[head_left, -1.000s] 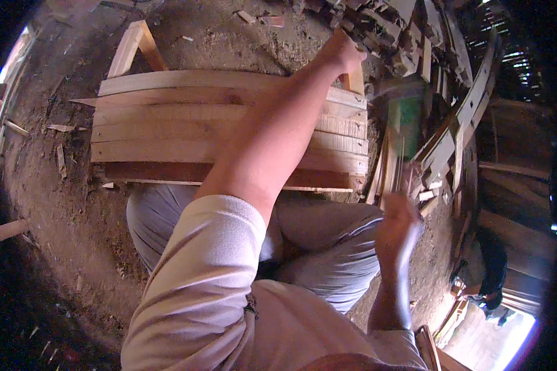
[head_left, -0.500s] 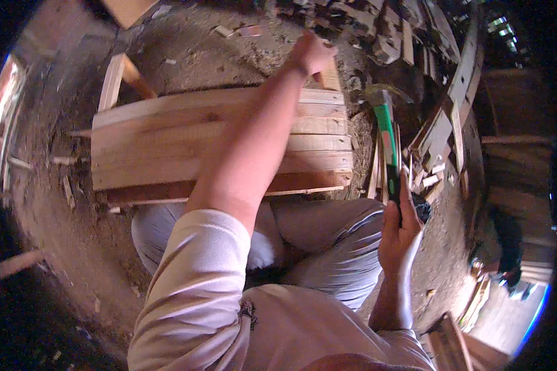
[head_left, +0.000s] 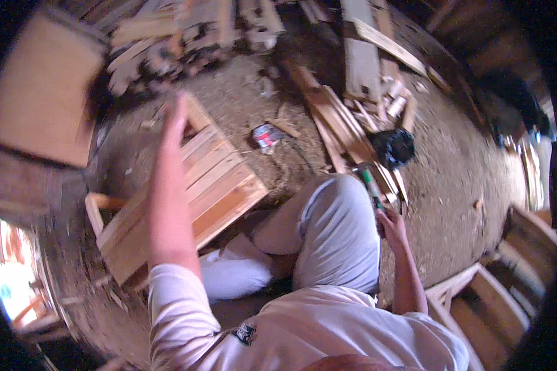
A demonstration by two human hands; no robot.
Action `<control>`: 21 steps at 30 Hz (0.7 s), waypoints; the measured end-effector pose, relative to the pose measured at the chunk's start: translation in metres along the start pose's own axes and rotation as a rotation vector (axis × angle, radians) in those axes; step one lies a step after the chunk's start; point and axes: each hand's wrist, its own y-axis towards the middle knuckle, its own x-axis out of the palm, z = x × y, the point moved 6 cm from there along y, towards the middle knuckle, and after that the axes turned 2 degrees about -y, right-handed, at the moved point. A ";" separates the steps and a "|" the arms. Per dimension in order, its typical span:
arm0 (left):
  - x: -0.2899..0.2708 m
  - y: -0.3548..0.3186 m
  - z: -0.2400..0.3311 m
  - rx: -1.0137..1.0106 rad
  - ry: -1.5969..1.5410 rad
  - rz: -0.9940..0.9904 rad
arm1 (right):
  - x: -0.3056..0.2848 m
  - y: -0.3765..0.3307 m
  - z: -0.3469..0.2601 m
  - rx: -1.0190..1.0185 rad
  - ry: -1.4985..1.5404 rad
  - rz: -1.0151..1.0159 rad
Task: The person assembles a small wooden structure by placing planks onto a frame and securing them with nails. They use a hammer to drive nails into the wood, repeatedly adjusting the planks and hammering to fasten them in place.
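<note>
A small wooden bench (head_left: 207, 170) with a slatted top lies at an angle on the ground, left of my bent legs. My left arm reaches across it. At its far end my left hand (head_left: 177, 114) is beside a wooden leg (head_left: 196, 114); the fingers are blurred, so I cannot tell whether they grip it. My right hand (head_left: 393, 226) is closed round the handle of a hammer (head_left: 371, 185) with a green and black grip, held low beside my right knee. The hammer's head is hard to make out against the boards behind it.
Long boards (head_left: 334, 123) and offcuts lie ahead on the dirt floor, with a black bundle (head_left: 395, 147) beside them. A red and white packet (head_left: 265, 136) lies past the bench. A large panel (head_left: 43, 93) stands far left; wooden frames (head_left: 476, 297) stand at right.
My view has swung to the right, and the bench now appears turned and farther left. The hammer has dropped lower beside my right knee. My left hand remains at the bench's far end.
</note>
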 end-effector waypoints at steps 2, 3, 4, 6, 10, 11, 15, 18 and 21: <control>-0.075 0.031 -0.020 0.070 -0.049 0.062 | 0.020 0.033 0.060 -0.106 -0.095 -0.009; -0.059 0.018 -0.028 -0.114 0.074 -0.002 | 0.010 0.028 0.084 -0.034 -0.095 0.006; -0.047 -0.001 -0.027 -0.282 0.213 -0.088 | 0.002 0.021 0.100 -0.086 -0.217 0.022; -0.050 -0.036 -0.008 -0.148 0.322 0.007 | -0.006 0.020 0.116 -0.211 -0.468 -0.002; -0.148 -0.069 -0.005 -0.137 0.763 -0.083 | -0.004 0.028 0.116 -0.131 -1.027 -0.107; -0.157 -0.092 -0.008 -0.071 0.917 -0.087 | -0.003 0.030 0.093 -0.071 -0.986 -0.122; -0.249 -0.151 -0.029 -0.049 1.250 0.076 | 0.008 0.055 0.025 -0.176 -0.833 -0.047; -0.252 -0.176 -0.034 -0.287 1.263 0.109 | 0.007 0.076 -0.010 -0.304 -0.803 0.002; -0.278 -0.205 -0.048 0.048 1.095 0.291 | 0.015 0.102 -0.035 -0.323 -0.763 0.058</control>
